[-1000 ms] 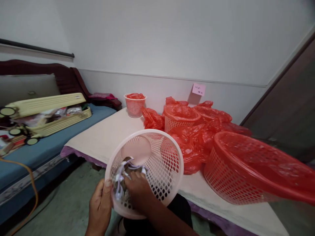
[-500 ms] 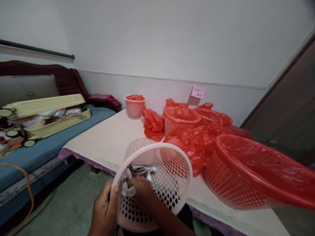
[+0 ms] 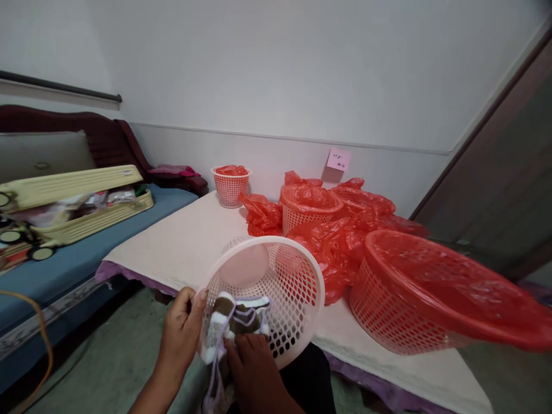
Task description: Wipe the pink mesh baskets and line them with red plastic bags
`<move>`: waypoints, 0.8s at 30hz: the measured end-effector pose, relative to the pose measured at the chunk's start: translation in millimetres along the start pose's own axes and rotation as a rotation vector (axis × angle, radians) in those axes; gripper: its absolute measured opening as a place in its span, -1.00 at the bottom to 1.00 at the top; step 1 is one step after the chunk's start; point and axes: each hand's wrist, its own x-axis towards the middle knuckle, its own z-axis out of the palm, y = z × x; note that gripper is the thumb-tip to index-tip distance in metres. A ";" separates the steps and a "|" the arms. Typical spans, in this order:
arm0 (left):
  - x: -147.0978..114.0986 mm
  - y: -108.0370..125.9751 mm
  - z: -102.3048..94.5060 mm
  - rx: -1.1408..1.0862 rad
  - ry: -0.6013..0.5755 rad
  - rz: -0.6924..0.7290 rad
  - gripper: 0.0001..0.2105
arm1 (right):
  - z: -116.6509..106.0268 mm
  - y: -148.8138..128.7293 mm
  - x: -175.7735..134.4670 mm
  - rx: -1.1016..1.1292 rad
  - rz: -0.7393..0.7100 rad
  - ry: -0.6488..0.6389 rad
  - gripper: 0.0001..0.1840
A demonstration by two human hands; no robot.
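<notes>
Steadying the pale pink, round, perforated plastic basket [image 3: 276,282] falls to the left hand [image 3: 183,328], which is closed around its rim while the mouth tilts toward the person. The soft brown-and-white cloth with lilac edging [image 3: 222,322] lies partly inside the basket, just right of the left hand, and trails down over the near rim. The right hand [image 3: 254,362] rests on it with bent fingers — whether they pinch a fold or only press, I cannot tell. Done well, this step probably needs a firm rim grip, so the light basket does not swing. Gathering the trailing end with the main bunch — not one fold alone — should limit snagging. The glossy crumpled red plastic bags [image 3: 330,247], beyond the right hand, are best left unbrushed.
</notes>
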 end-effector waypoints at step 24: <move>-50.8 -7.7 12.8 -0.067 -0.019 -0.042 -0.68 | 24.3 72.0 81.5 0.026 0.353 -0.454 -0.68</move>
